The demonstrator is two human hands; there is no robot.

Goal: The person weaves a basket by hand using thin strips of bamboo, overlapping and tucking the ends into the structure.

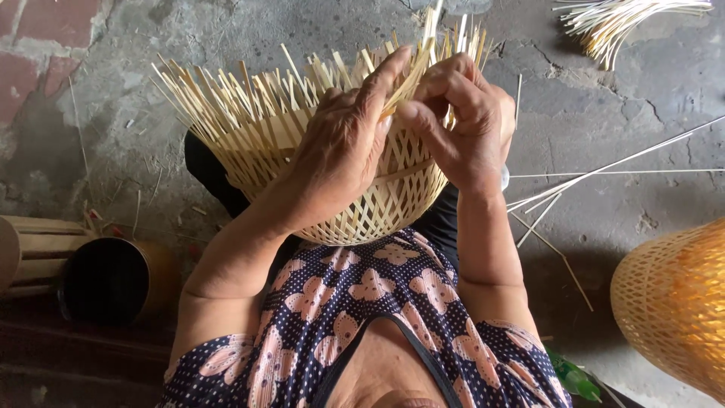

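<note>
A half-woven bamboo basket (377,204) rests on my lap, its loose pale strips (234,98) fanning upward and away from me. My left hand (343,143) lies across the basket's woven wall, index finger stretched up along a strip at the rim. My right hand (464,121) pinches a thin bamboo strip (414,72) at the rim between thumb and fingers, right beside the left fingertip. Both hands touch the basket.
A finished woven basket (672,302) sits at the right edge. A bundle of bamboo strips (619,19) lies at top right, and loose long strips (596,174) cross the concrete floor. A dark round container (113,279) and a wooden form (34,253) lie at left.
</note>
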